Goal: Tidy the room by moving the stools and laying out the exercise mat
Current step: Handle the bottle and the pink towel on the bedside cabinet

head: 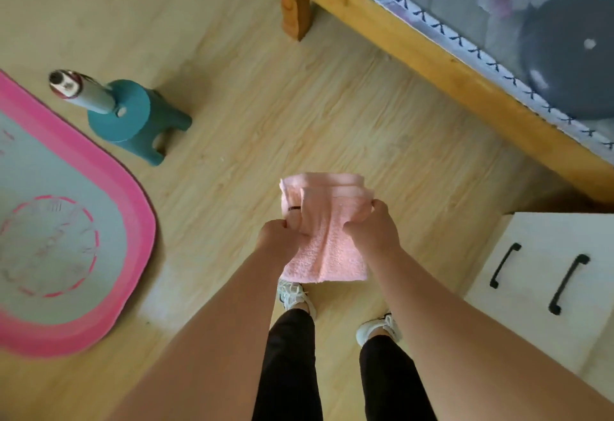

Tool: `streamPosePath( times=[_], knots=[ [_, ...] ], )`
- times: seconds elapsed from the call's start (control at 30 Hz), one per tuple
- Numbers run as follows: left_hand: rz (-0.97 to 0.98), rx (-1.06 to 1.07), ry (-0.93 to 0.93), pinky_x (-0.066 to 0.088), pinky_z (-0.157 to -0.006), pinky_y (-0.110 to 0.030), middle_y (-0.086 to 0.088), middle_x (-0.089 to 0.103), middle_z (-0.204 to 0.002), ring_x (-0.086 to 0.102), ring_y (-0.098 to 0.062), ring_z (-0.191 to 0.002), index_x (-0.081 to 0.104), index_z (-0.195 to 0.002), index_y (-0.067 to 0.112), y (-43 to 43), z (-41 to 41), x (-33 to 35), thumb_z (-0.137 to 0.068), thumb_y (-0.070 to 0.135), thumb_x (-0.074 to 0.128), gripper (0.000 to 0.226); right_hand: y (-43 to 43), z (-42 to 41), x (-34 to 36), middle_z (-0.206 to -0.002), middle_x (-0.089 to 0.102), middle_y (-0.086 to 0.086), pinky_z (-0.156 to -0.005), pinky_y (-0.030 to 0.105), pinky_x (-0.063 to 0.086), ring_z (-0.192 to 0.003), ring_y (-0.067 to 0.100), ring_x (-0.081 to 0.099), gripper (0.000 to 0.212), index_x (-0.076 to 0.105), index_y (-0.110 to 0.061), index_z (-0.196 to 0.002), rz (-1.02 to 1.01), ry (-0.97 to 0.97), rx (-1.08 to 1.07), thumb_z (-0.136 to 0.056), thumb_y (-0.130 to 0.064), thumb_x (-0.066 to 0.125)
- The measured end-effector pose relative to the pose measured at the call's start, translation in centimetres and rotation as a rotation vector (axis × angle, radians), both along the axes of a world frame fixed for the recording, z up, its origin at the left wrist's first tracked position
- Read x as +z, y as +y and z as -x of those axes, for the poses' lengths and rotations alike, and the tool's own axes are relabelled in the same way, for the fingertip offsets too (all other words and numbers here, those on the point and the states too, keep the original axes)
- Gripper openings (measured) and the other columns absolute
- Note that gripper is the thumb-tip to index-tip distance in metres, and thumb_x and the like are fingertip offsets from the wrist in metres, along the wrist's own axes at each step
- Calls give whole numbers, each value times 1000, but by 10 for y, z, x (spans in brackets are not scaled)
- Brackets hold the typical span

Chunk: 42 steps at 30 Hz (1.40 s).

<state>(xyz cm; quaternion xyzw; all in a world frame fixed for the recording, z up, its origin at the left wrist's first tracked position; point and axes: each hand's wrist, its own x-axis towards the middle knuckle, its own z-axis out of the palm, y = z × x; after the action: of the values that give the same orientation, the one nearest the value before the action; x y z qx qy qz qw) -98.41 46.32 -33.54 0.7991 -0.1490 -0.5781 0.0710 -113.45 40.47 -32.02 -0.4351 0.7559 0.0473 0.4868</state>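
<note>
Gripping pink towel (329, 254): left hand (281, 236), right hand (373, 231)

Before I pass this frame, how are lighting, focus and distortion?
Head view: soft even daylight, weak shadow beside the teal stool, pale sheen on the floor by the exercise mat; head view's wide angle stretches the forearms; mat print smeared, pink towel fairly sharp.

Teal stool (134, 121) stands upright; pink-bordered mat (59, 188) lies flat beside it.
</note>
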Motion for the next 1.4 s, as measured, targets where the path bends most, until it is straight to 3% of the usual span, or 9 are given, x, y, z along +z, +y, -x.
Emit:
streamPosePath(
  times=[0.2,0.37,0.43,0.5,0.7,0.93,1.03,1.23,1.4],
  knots=[
    [19,130,-100,48,-62,-28,1,59,-78,55,-17,-69,64,-104,13,-10,-86,8,-82,21,61,24,-29,-106,9,-95,63,6,-73,35,49,-89,27,62,41,56,-5,-112,-10,-94,172,-76,-15,73],
    [6,484,-1,53,-77,-36,-7,65,-87,62,-29,-85,65,-93,10,-24,-134,13,-84,26,60,19,-51,-173,16,-89,65,1,-74,34,48,-88,23,60,24,63,-12,-104,-120,-262,286,-80,-14,60],
    [-7,677,82,53,-88,-41,-10,67,-90,64,-31,-91,66,-93,8,-33,-149,16,-86,26,58,21,-60,-193,17,-105,68,3,-89,39,50,-99,24,61,28,64,-18,-113,-186,-307,318,-87,-15,54],
    [-4,859,158,53,-81,-38,-6,65,-84,63,-29,-84,65,-92,12,-39,-168,20,-89,30,55,21,-70,-214,14,-113,68,1,-97,40,48,-106,24,61,28,66,-21,-119,-231,-361,379,-92,-22,55],
    [24,1054,349,54,-69,-34,-8,66,-104,66,-25,-88,58,-111,18,-58,-214,19,-79,52,67,47,-108,-274,3,-114,69,0,-99,31,44,-109,21,60,25,70,-21,-114,-389,-418,444,-95,-16,55],
    [-73,1303,355,52,-88,-38,-10,65,-84,63,-24,-76,55,-91,9,-68,-268,-1,-80,54,64,47,-123,-345,-6,-122,65,-5,-101,31,39,-113,17,55,39,70,-30,-111,-444,-348,782,-93,-5,46],
    [-78,1393,308,48,-96,-47,-13,61,-92,62,-31,-94,52,-103,7,-62,-291,-13,-89,41,56,37,-121,-373,-10,-124,63,-3,-104,32,40,-116,17,54,45,70,-31,-110,-436,-324,838,-87,-1,47],
    [104,1603,298,46,-98,-45,-10,60,-91,57,-32,-101,50,-104,9,-44,-334,-35,-95,25,54,19,-110,-427,-26,-121,60,-5,-64,19,41,-94,9,56,28,60,-29,-116,-332,-205,690,-89,-34,61],
    [231,1817,349,51,-79,-35,-11,66,-85,63,-24,-81,59,-86,9,-40,-385,-54,-96,24,53,19,-97,-474,-50,-122,56,-1,-83,42,46,-106,24,55,71,51,-28,-128,-451,-54,430,-72,-71,61]
  ],
)
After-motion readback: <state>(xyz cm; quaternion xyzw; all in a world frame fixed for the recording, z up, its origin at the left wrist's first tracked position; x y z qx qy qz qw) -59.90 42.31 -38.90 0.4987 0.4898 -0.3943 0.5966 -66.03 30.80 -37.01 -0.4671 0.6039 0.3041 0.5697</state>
